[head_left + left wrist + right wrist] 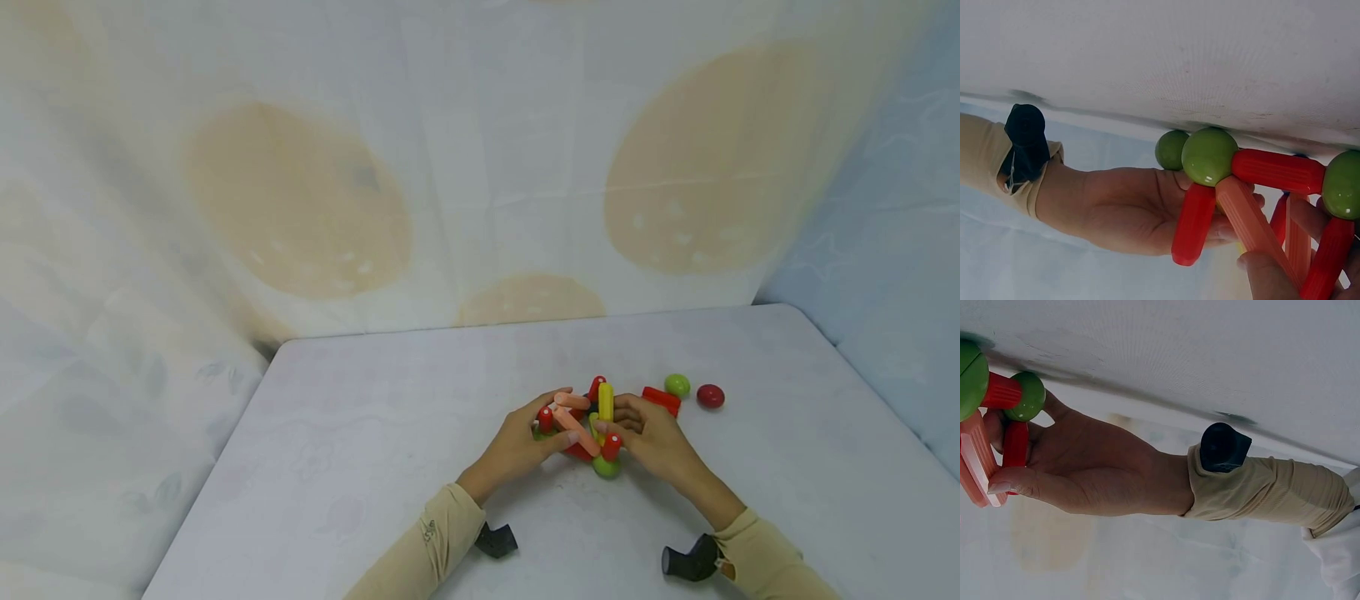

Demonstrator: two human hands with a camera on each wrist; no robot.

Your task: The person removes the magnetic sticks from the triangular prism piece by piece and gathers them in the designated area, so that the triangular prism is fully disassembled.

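Where the head view looks down on the table (375, 433), the left hand (517, 446) and right hand (656, 442) both grip a stick-and-ball structure (588, 425) near the front edge, right of centre. Just beyond toward the right edge lie a red stick (662, 399), a green ball (677, 385) and a dark red ball (710, 396).

Seen from the left wrist, the right hand's fingers (1147, 212) curl around red sticks.

Seen from the right wrist, the left hand's thumb (1022, 484) pinches an orange stick (975, 459).

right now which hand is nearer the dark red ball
Right. The right hand lies just left of the dark red ball, past a red stick. The left hand is farther left, beyond the stick-and-ball build.
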